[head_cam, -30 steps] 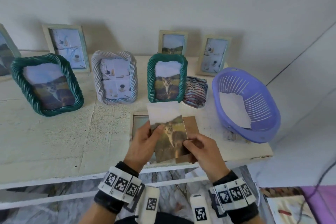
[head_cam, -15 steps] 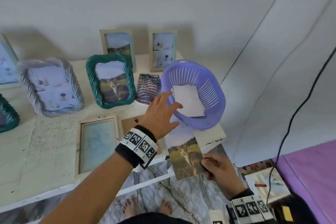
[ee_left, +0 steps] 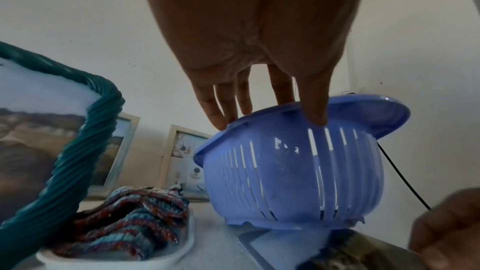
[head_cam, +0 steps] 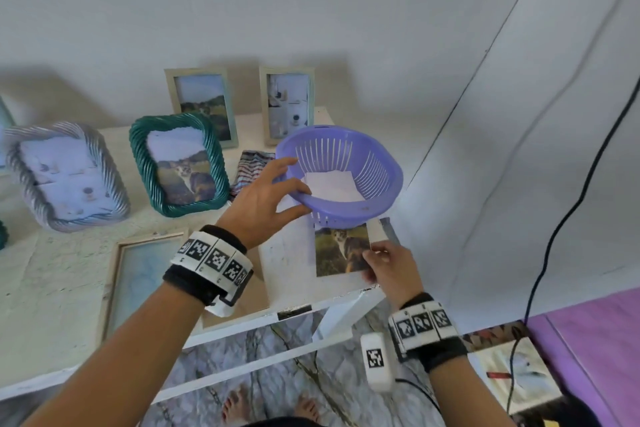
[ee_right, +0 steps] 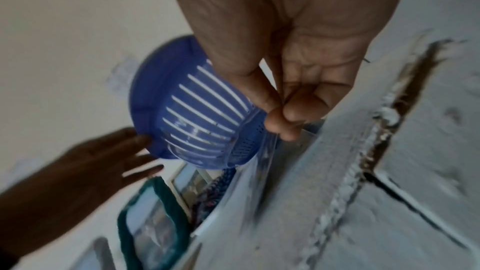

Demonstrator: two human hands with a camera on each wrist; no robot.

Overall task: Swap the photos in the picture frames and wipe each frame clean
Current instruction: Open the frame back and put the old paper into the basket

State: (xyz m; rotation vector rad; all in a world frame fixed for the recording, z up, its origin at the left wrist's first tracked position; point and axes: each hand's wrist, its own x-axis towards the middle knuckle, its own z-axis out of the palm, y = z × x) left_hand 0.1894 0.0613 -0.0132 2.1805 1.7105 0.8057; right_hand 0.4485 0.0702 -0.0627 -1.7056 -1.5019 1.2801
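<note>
A cat photo (head_cam: 341,250) lies on the white table (head_cam: 59,291) with its top end tucked under the purple basket (head_cam: 377,163). My right hand (head_cam: 375,255) pinches the photo's right edge between thumb and fingers (ee_right: 280,122). With fingers straight and spread, my left hand (head_cam: 277,191) has its fingertips on the basket's near rim (ee_left: 270,118). An empty wooden frame (head_cam: 138,274) lies flat at the front, a brown backing board (head_cam: 252,302) beside it. White paper (head_cam: 330,184) rests inside the basket.
A green rope frame (head_cam: 178,163) and a grey rope frame (head_cam: 65,177) stand to the left. Two pale frames (head_cam: 202,104) lean on the wall. A striped cloth (head_cam: 252,170) lies by the basket. A black cable (head_cam: 571,204) hangs at right.
Both hands held the photo a second ago. My left hand let go and reached to the basket's rim. My right hand carried the photo right and laid it at the basket's foot.
</note>
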